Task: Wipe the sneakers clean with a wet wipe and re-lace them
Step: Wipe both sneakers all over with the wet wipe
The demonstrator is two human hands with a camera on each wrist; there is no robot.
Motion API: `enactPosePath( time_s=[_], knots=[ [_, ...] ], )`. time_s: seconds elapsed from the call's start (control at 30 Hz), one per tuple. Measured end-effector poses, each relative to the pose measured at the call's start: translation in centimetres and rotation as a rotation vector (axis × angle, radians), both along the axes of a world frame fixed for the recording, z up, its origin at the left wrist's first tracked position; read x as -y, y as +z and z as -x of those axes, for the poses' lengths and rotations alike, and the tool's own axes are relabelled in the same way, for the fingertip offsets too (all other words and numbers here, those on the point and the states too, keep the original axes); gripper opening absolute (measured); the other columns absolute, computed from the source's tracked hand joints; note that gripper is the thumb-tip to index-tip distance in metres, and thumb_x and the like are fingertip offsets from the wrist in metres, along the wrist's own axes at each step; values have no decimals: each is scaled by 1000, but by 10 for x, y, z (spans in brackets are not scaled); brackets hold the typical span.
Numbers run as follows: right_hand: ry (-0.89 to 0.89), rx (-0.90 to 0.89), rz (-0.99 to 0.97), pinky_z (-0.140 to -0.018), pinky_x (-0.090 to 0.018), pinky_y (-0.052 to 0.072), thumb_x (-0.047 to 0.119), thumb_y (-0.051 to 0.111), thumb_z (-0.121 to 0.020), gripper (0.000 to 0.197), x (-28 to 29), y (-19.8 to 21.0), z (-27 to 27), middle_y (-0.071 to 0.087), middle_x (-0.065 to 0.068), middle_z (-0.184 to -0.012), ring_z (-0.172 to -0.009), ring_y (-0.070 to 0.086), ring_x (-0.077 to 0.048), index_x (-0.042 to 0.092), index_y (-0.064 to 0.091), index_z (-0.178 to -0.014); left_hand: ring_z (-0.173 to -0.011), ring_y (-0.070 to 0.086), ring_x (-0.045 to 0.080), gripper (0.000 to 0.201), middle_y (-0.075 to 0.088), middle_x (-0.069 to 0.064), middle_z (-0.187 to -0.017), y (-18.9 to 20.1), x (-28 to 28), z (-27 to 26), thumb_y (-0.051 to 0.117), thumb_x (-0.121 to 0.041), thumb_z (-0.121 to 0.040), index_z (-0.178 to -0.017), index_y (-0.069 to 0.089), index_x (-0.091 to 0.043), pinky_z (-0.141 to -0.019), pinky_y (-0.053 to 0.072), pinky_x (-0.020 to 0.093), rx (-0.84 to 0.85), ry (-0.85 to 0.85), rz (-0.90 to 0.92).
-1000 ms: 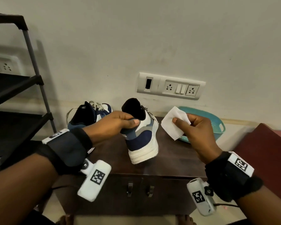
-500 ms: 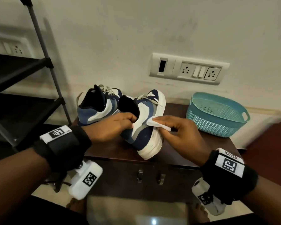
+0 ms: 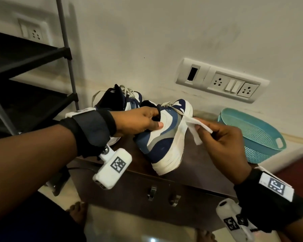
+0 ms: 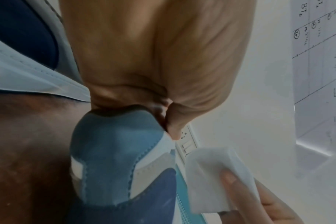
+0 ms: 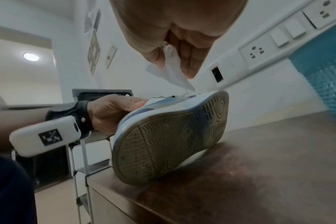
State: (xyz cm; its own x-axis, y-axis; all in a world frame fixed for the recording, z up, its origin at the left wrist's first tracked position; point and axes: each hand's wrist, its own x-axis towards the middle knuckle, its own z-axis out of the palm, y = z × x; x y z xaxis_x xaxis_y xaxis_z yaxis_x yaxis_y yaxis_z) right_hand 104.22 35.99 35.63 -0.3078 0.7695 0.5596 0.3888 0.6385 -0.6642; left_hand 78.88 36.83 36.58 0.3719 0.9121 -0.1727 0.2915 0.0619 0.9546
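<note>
Head view, from the left: a black metal shoe rack stands against the wall, and right of it a second navy-and-white sneaker rests on the dark wooden tabletop, its pale laces loose. Just right of that shoe, the left hand grips the collar of the navy, blue and white lace-up sneaker, thumb on the white side panel, tipping it so the heel edge rests on the tabletop and the sole faces right. Right of this sneaker, the right hand pinches a white wet wipe, whose free edge touches the white midsole near the toe. Farther right sits a teal perforated plastic basket.

By my reading, wiping has only begun: the midsole looks smudged, the outsole grimy in the right wrist view, the other shoe untouched. Re-lacing remains entirely ahead.
</note>
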Motion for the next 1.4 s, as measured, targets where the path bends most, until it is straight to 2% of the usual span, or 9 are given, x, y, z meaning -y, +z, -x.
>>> enactPosePath(
  time_s=[0.17, 0.3, 0.43, 0.53, 0.7, 0.9, 1.1, 1.3, 1.4],
  knots=[
    [43, 207, -246, -103, -25, 52, -4, 68, -89, 38, 4, -18, -5, 69, 4, -129, -121, 63, 0, 10, 72, -124, -117, 66, 32, 27, 71, 14, -123, 0, -1, 2, 54, -8, -102, -129, 59, -4, -108, 48, 52, 2, 46, 52],
    [203, 310, -152, -112, -39, 47, -4, 69, -90, 46, 25, -44, 10, 59, 1, -144, -137, 52, -9, 11, 66, -134, -117, 66, 35, 26, 71, 17, -122, -6, 5, 8, 54, -9, -102, -126, 61, -1, -108, 47, 54, 4, 92, 37],
    [426, 512, -257, -120, -37, 35, -2, 59, -93, 48, 35, -42, 10, 50, -2, -154, -148, 39, -16, 11, 61, -140, -116, 66, 35, 25, 71, 16, -122, -5, 9, 19, 52, -7, -103, -125, 61, 1, -107, 49, 50, -31, 63, 1],
    [500, 596, -249, -122, -38, 32, -9, 55, -89, 56, 16, -36, 2, 47, 0, -155, -148, 38, -16, 12, 59, -142, -117, 66, 30, 24, 71, 12, -124, -4, 11, 23, 49, -6, -104, -125, 61, -8, -105, 51, 45, -25, 12, 1],
    [230, 467, -112, -115, -46, 40, -13, 66, -87, 61, -10, -36, -8, 52, 3, -151, -145, 42, -8, 16, 60, -141, -113, 69, 23, 24, 72, 5, -123, -2, 9, 23, 49, -7, -104, -120, 62, -19, -100, 54, 36, -32, -9, 5],
    [685, 686, -340, -126, -42, 22, 12, 40, -101, 45, 33, -39, 16, 46, -5, -156, -152, 30, -21, 8, 57, -142, -100, 71, 20, 22, 73, 9, -115, -7, 8, 28, 48, -3, -104, -120, 61, -6, -89, 58, 30, -23, 35, 16],
    [295, 552, -139, -119, -51, 33, 2, 56, -93, 53, -12, -31, -9, 46, 2, -155, -149, 35, -8, 15, 55, -145, -115, 67, 25, 26, 70, 11, -126, -2, 8, 27, 48, -4, -104, -126, 60, -10, -101, 53, 37, -30, 2, 23],
    [689, 656, -291, -125, -40, 25, 7, 47, -96, 46, 20, -30, 16, 48, -5, -155, -152, 32, -21, 7, 59, -141, -118, 65, 33, 28, 66, 21, -129, -5, 8, 28, 48, -2, -103, -129, 57, 3, -107, 49, 46, -23, 40, 33],
    [553, 545, -152, -120, -45, 35, -7, 52, -95, 47, -5, -30, 3, 53, -4, -151, -146, 42, -19, 9, 62, -138, -119, 64, 35, 28, 67, 21, -128, -4, 7, 28, 50, -5, -102, -128, 58, 3, -109, 47, 49, -37, 52, 41]
  ],
)
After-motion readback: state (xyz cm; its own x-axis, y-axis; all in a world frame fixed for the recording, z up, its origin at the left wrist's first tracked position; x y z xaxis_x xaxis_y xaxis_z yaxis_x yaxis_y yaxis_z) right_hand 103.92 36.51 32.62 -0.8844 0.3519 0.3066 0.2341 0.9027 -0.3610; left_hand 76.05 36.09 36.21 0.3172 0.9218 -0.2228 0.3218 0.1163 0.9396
